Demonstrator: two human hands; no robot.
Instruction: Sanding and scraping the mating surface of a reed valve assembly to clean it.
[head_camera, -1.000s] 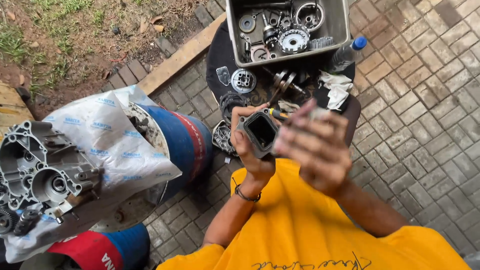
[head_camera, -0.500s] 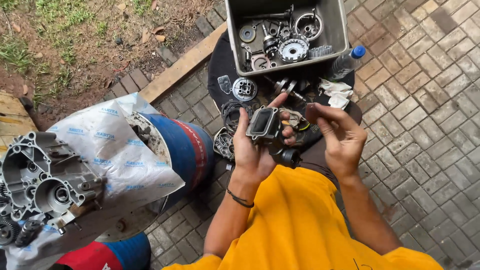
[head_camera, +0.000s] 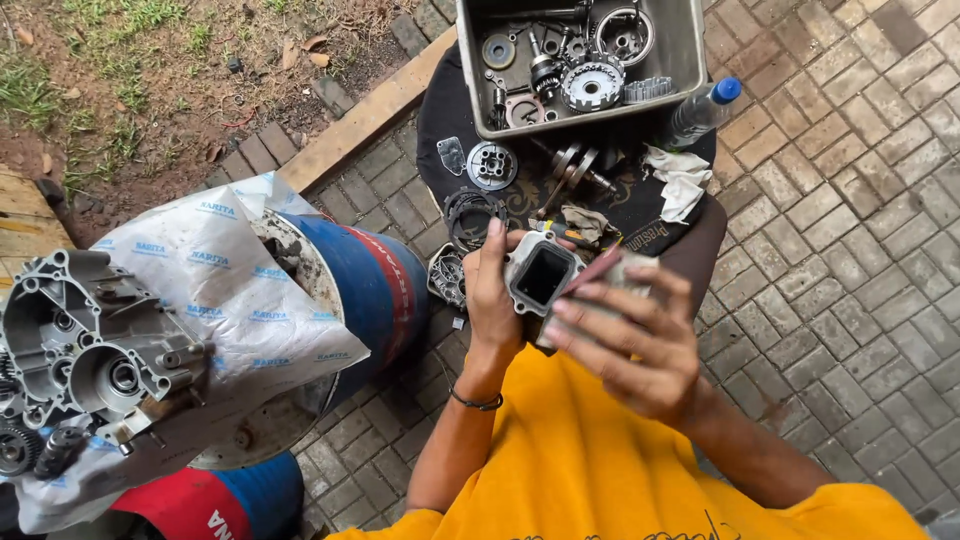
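Note:
My left hand (head_camera: 492, 300) grips a small square grey metal engine part (head_camera: 543, 275) with a dark rectangular opening, held up in front of my yellow shirt. My right hand (head_camera: 625, 345) lies against the part's right side with its fingers stretched out. It pinches a thin reddish-grey piece (head_camera: 603, 268) against the part's edge; motion blur hides what the piece is. A dark bracelet sits on my left wrist.
A grey tray (head_camera: 690, 60) of gears and engine parts stands on a black cloth (head_camera: 440, 110), beside a plastic bottle (head_camera: 700, 112), a white rag (head_camera: 680, 180) and loose parts. An engine casing (head_camera: 90, 340) rests on a white sack (head_camera: 230, 290) over a blue drum (head_camera: 385, 290). Brick paving surrounds them.
Half a second ago my right hand was open and apart, right of the part. It has come back onto the part's right edge. My left hand still holds the part.

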